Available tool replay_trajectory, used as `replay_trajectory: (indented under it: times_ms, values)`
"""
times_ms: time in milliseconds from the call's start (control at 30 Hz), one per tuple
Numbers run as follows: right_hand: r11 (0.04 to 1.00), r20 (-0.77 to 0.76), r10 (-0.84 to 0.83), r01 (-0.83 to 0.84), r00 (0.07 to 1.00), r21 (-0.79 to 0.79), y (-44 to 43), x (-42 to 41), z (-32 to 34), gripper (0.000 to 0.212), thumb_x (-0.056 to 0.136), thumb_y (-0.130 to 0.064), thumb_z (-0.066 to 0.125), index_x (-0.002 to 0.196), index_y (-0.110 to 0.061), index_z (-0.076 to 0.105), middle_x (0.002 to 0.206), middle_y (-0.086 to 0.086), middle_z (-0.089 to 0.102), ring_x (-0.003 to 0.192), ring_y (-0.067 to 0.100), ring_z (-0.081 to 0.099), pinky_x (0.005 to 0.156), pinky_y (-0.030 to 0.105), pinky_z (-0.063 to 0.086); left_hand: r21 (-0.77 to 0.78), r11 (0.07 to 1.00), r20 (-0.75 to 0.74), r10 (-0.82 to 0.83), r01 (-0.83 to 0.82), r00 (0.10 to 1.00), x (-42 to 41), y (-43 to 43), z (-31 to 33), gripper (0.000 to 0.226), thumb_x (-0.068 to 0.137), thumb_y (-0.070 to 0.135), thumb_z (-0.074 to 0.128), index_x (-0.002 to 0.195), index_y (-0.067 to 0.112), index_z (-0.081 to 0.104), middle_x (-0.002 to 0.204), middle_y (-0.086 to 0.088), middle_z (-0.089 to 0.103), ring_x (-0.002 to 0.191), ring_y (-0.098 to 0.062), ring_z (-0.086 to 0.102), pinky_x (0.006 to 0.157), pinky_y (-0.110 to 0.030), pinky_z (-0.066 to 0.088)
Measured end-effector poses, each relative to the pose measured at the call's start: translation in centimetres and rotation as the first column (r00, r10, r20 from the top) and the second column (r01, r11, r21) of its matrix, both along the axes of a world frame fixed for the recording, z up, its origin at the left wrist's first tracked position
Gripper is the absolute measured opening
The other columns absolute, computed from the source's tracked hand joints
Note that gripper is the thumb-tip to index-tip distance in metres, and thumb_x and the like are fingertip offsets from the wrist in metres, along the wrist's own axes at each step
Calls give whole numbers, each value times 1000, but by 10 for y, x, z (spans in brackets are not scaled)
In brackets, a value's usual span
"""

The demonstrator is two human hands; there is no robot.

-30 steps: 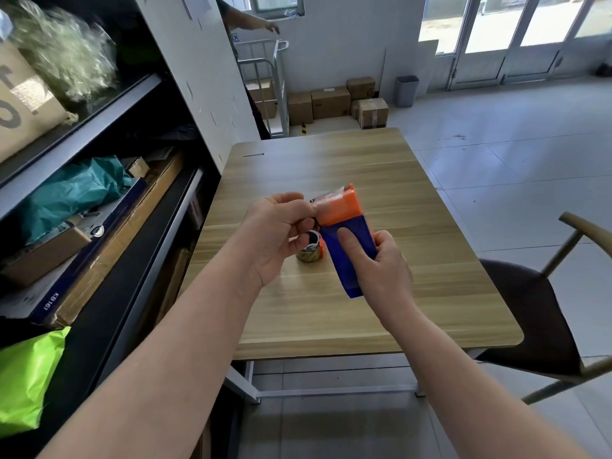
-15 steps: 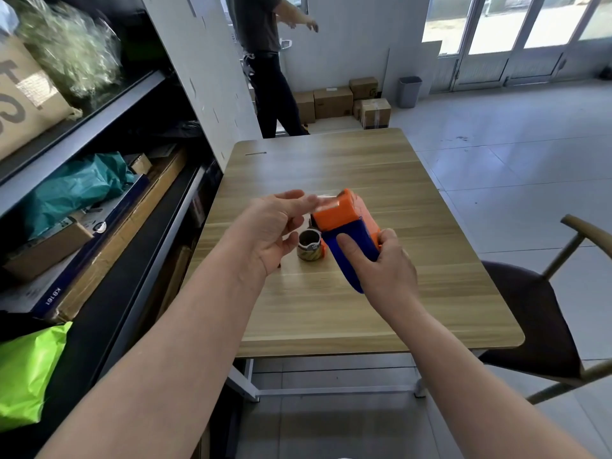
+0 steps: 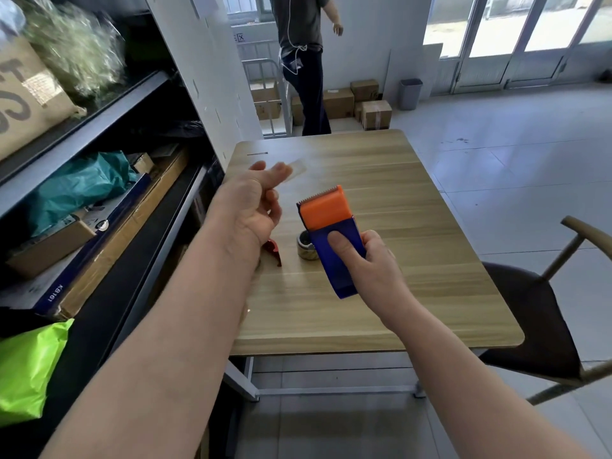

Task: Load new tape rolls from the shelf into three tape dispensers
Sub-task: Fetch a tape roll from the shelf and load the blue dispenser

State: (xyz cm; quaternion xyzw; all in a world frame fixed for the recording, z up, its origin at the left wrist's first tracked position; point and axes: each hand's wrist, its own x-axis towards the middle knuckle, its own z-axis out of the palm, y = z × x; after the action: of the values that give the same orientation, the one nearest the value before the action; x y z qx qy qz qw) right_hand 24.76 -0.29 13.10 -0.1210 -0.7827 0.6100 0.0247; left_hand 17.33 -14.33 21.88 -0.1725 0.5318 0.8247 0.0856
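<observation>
My right hand (image 3: 376, 268) grips a tape dispenser (image 3: 331, 233) with a blue body and an orange toothed cutter end, holding it just above the wooden table (image 3: 414, 293). My left hand (image 3: 248, 210) is raised to the left of the dispenser and pinches a short strip of clear tape (image 3: 295, 170) at its fingertips. A nearly spent tape roll core (image 3: 305, 248) stands on the table behind the dispenser. A red object (image 3: 273, 251) lies on the table, mostly hidden under my left wrist.
A dark shelf (image 3: 109, 104) on the left holds cardboard boxes, a teal bag (image 3: 76, 187) and a bright green bag (image 3: 29, 369). A person (image 3: 303, 61) stands beyond the table's far end. A chair (image 3: 536, 313) sits at the right. Boxes (image 3: 374, 112) and a bin line the wall.
My left hand has come off the dispenser and moved up and left with a tape strip. The dispenser has tipped back in my right hand. A person walked in behind the table.
</observation>
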Motion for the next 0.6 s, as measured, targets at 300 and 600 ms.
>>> replay_trajectory:
  times_ms: [300, 600]
  values:
    - [990, 122, 6, 12, 992, -140, 3, -4, 7, 42, 86, -60, 58, 100, -21, 51, 104, 6, 64, 89, 23, 62, 76, 40, 54, -251, 965, -156, -111, 70, 982, 32, 18, -14, 27, 77, 10, 78, 97, 19, 62, 86, 4, 65, 66, -4, 56, 58, -20, 44]
    - [908, 217, 173, -70, 961, -414, 8, 3, 15, 64, 66, -43, 65, 123, -15, 55, 113, 10, 69, 90, 23, 65, 73, 34, 50, -210, 976, -330, -122, 54, 936, 47, 27, -22, 28, 88, 0, 66, 112, 11, 56, 85, -3, 70, 62, -1, 66, 48, -11, 45]
